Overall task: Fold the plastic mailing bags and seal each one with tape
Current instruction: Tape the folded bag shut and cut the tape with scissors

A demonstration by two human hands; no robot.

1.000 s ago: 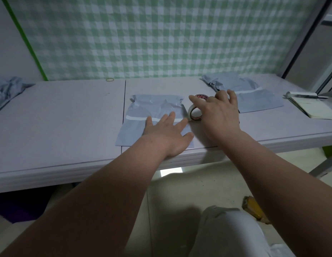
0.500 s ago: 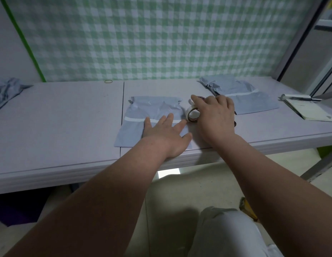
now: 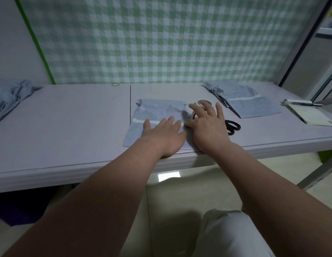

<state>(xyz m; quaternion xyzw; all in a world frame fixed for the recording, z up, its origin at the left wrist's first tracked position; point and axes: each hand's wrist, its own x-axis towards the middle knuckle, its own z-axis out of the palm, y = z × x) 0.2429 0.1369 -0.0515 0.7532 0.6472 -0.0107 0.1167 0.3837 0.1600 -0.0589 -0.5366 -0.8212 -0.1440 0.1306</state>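
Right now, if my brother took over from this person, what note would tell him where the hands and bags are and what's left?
Left hand: flat, pressing the middle bag on the table.
Right hand: fingers spread over the tape roll, not gripping it.
Scissors lie just right of that hand; more bags sit at the far right.
Done: the middle bag is laid flat; no tape shows on it.
Left: fold it, tape it shut, then probably do the other bags.
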